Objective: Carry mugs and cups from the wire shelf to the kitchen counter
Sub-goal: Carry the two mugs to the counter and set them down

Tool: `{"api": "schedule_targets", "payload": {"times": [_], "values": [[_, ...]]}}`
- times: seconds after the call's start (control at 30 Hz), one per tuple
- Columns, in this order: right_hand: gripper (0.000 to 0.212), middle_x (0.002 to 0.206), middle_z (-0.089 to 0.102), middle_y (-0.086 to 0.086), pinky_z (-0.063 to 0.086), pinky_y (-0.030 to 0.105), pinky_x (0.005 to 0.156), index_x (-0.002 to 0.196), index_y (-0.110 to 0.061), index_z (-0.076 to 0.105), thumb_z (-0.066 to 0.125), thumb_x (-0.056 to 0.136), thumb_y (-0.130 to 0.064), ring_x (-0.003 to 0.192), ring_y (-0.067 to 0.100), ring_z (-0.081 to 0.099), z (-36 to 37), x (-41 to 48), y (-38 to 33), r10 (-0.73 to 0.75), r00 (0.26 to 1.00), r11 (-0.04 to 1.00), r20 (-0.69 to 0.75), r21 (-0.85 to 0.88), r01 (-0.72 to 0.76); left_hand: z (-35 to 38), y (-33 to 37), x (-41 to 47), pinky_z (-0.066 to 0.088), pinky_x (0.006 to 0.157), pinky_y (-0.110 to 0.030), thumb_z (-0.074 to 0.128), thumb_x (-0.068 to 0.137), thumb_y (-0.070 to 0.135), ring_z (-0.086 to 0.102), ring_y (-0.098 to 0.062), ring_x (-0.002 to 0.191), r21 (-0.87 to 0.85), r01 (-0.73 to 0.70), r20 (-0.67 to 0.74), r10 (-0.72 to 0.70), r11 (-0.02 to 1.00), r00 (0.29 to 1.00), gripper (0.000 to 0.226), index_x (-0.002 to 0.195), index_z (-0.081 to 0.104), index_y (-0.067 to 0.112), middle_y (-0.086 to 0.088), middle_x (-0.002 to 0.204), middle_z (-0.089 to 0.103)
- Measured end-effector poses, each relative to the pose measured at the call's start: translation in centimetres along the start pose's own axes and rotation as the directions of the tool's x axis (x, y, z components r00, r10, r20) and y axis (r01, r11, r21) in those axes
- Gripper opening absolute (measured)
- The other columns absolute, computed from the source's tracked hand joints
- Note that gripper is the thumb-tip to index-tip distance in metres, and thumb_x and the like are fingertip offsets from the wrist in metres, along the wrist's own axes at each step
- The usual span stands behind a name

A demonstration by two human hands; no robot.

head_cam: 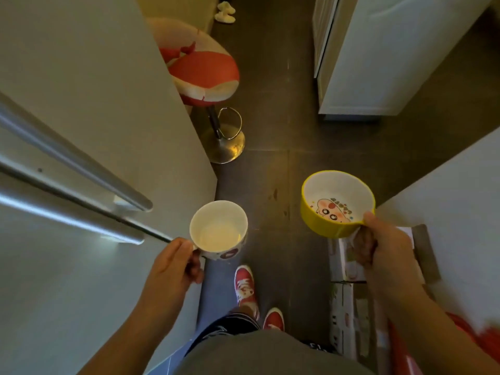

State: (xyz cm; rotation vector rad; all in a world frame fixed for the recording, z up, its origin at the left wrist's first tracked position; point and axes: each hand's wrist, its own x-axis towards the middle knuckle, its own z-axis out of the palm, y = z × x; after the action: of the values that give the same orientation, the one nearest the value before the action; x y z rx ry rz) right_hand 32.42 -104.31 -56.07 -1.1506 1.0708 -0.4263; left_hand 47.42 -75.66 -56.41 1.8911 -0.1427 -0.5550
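Observation:
My left hand (173, 266) grips the handle of a white mug (218, 230) with dark spots on its outside; the mug is upright and empty. My right hand (384, 247) holds a yellow mug (336, 203) by its handle, thumb on the rim; its white inside shows a cartoon drawing at the bottom. Both mugs hang over the dark tiled floor (273, 163), about chest height, left mug lower and nearer me. The wire shelf and the kitchen counter are not in view.
A fridge (81, 117) with long metal handles fills the left. A red-and-white bar stool (205, 74) stands ahead left. White cabinets (378, 55) stand at the right, cardboard boxes (349, 307) by my right leg, slippers (226, 13) far ahead.

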Motion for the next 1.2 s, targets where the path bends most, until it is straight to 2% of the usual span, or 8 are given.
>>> {"api": "schedule_targets", "payload": {"times": [0.17,0.43,0.6,0.77,0.9,1.0,1.1,1.2], "values": [[0.053,0.043,0.037,-0.002,0.027,0.032,0.05,0.044,-0.02,0.049,0.05,0.094,-0.036,0.044,0.014,0.032,3.7,8.2,-3.4,-0.038,0.999,0.999,0.013,0.03,0.038,2.3,2.1,8.5,0.038,0.056,-0.039,0.039,0.101,0.015,0.043,-0.019,0.056,-0.118,0.05,-0.008,-0.051,0.992,0.999,0.034,0.068,0.047,0.011,-0.009,0.063,0.046],[0.056,0.041,0.036,-0.001,0.026,0.032,0.052,0.04,-0.02,0.049,0.053,0.093,-0.037,0.047,0.018,0.03,4.4,19.5,-9.1,0.038,0.988,0.999,-0.15,0.029,-0.034,9.8,7.7,24.6,0.045,0.046,-0.018,0.036,0.103,0.016,0.05,-0.005,0.045,-0.087,0.045,0.086,-0.038,0.995,0.996,0.036,0.07,0.048,0.011,0.003,0.051,0.052],[0.064,0.037,0.033,-0.002,0.025,0.031,0.05,0.036,-0.018,0.043,0.046,0.099,-0.026,0.038,0.014,0.028,1.6,23.3,-11.4,0.026,0.963,0.997,-0.27,0.075,-0.006,16.3,13.2,32.5,0.044,0.044,-0.012,0.039,0.103,0.021,0.052,-0.002,0.046,-0.082,0.033,0.198,-0.016,0.996,0.98,0.033,0.072,0.05,0.015,0.006,0.052,0.053],[0.066,0.035,0.034,-0.001,0.024,0.027,0.047,0.034,-0.019,0.041,0.044,0.101,-0.022,0.031,0.01,0.028,-2.2,28.4,-12.8,0.141,0.906,0.98,-0.399,0.187,-0.07,24.7,19.0,39.9,0.045,0.053,-0.024,0.042,0.102,0.027,0.051,-0.008,0.051,-0.125,0.084,0.342,-0.037,0.989,0.939,0.033,0.073,0.055,0.018,-0.001,0.057,0.053],[0.063,0.039,0.033,0.002,0.024,0.028,0.045,0.038,-0.018,0.04,0.045,0.1,-0.024,0.034,0.012,0.027,-5.2,33.6,-13.6,0.163,0.883,0.976,-0.441,0.206,-0.077,32.0,23.2,45.2,0.041,0.058,-0.031,0.04,0.102,0.02,0.047,-0.014,0.056,-0.12,0.023,0.4,0.027,0.992,0.916,0.033,0.071,0.053,0.015,-0.003,0.059,0.051],[0.062,0.04,0.032,0.003,0.026,0.026,0.042,0.038,-0.018,0.039,0.045,0.1,-0.026,0.036,0.012,0.026,-6.9,37.9,-15.2,0.147,0.88,0.977,-0.451,0.205,-0.059,36.1,25.6,48.8,0.041,0.054,-0.029,0.039,0.102,0.016,0.046,-0.014,0.055,-0.099,-0.004,0.437,0.048,0.995,0.898,0.032,0.072,0.052,0.012,-0.005,0.06,0.049],[0.059,0.042,0.028,0.003,0.026,0.023,0.04,0.041,-0.018,0.038,0.046,0.099,-0.025,0.039,0.014,0.024,-7.8,42.6,-17.8,0.11,0.891,0.972,-0.44,0.234,-0.005,38.8,27.2,52.7,0.043,0.047,-0.022,0.039,0.102,0.014,0.047,-0.009,0.052,-0.076,-0.009,0.47,0.044,0.997,0.882,0.04,0.066,0.056,0.02,-0.001,0.058,0.051],[0.056,0.043,0.03,0.0,0.021,0.027,0.043,0.043,-0.019,0.04,0.048,0.098,-0.026,0.04,0.014,0.025,-8.3,47.7,-20.6,0.101,0.905,0.972,-0.413,0.237,0.0,40.6,28.6,56.4,0.041,0.05,-0.028,0.046,0.095,0.028,0.047,-0.01,0.052,-0.061,0.007,0.471,0.023,0.998,0.882,0.035,0.061,0.057,0.028,0.0,0.058,0.051]]}}
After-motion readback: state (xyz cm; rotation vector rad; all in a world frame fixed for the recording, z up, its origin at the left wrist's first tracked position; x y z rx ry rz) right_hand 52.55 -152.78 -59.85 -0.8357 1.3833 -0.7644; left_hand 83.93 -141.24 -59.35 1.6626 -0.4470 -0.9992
